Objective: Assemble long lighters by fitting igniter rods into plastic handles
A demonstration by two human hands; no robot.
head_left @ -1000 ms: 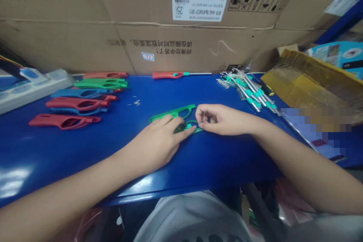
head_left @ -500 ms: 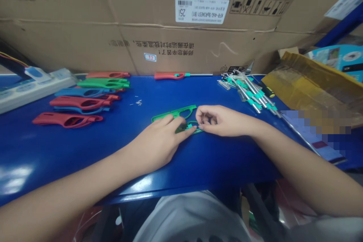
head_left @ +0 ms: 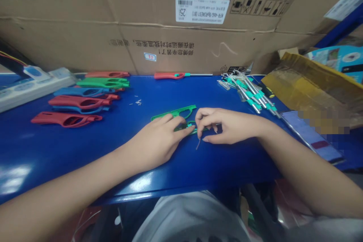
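Observation:
Two green plastic half shells lie in front of me on the blue table. The farther green shell (head_left: 185, 111) shows its loop-shaped opening. My left hand (head_left: 163, 136) is closed over the nearer green shell (head_left: 193, 131), which it partly hides; a small teal part (head_left: 189, 124) shows by its fingertips. At the shell's right end my right hand (head_left: 214, 125) has its fingers curled, with thumb and index finger slightly apart. A thin wire-like piece (head_left: 198, 143) hangs below its index fingertip.
Red, green and blue shells (head_left: 81, 101) lie at the left, beside a white power strip (head_left: 36, 87). Tiny pins (head_left: 138, 102) lie mid-table. A red lighter (head_left: 169, 76), metal tubes with teal parts (head_left: 252, 92) and a cardboard box (head_left: 127, 22) are behind.
My right hand's thumb has moved down and away from the index finger. The thin wire-like piece now shows below the fingers. My left hand has barely moved.

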